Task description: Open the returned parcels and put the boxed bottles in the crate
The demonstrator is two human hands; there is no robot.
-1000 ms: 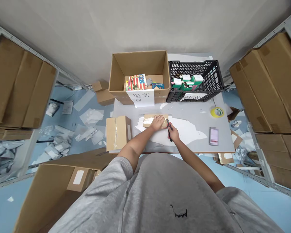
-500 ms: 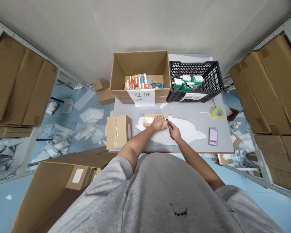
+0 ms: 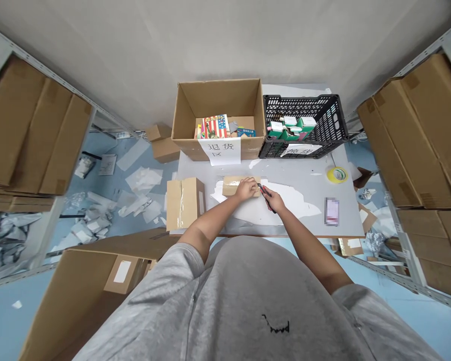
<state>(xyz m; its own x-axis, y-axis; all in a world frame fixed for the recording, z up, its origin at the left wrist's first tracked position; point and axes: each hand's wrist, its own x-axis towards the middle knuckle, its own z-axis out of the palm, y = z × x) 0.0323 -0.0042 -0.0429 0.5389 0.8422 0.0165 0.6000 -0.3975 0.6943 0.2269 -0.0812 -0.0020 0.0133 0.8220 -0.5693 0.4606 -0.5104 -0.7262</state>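
- Right hand shifted further from left hand, toward its own side.
- Box cutter in right hand now tilted further over, lower end swung outward.

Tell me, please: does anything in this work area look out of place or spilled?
Yes. Torn white paper scraps and grey plastic wrappers lie scattered across the blue floor left of the table, like packing waste that nobody has swept up.
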